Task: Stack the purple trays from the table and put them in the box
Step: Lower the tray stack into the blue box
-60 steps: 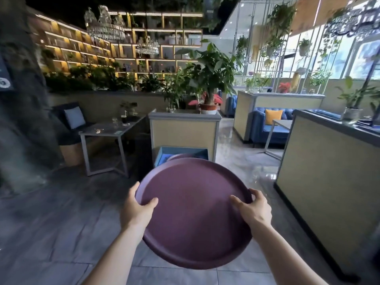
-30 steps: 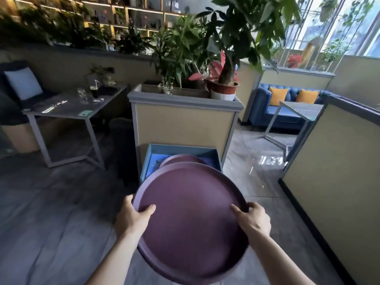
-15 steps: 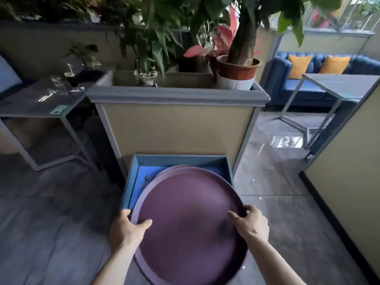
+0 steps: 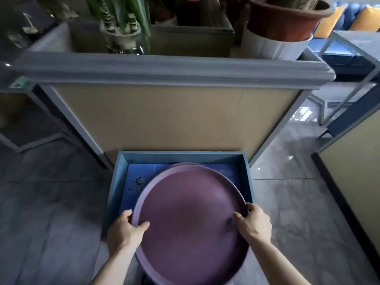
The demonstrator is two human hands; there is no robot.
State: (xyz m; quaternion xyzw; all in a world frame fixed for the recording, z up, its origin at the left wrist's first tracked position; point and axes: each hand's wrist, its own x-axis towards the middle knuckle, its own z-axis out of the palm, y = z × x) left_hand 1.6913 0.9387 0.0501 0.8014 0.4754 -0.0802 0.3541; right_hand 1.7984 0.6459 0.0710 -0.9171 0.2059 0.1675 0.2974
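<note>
I hold a large round purple tray point(image 4: 191, 219) by its rim with both hands. My left hand point(image 4: 125, 231) grips the left edge and my right hand point(image 4: 254, 223) grips the right edge. The tray hangs over the open blue box point(image 4: 123, 161) on the floor, covering most of its inside. Just past the held tray's far edge, the rim of another purple tray point(image 4: 185, 163) shows inside the box. The box's blue bottom with a printed logo point(image 4: 139, 181) is visible at the left.
A tan planter divider with a grey top ledge point(image 4: 170, 73) stands right behind the box, carrying potted plants point(image 4: 283, 21). Grey table legs point(image 4: 51, 128) are at the left, another table frame point(image 4: 349, 93) and a blue sofa at the right. The floor is grey tile.
I have come closer to the box and leaned down. The tray has moved forward and lower, over the box opening. Both hands keep their grip on the rim.
</note>
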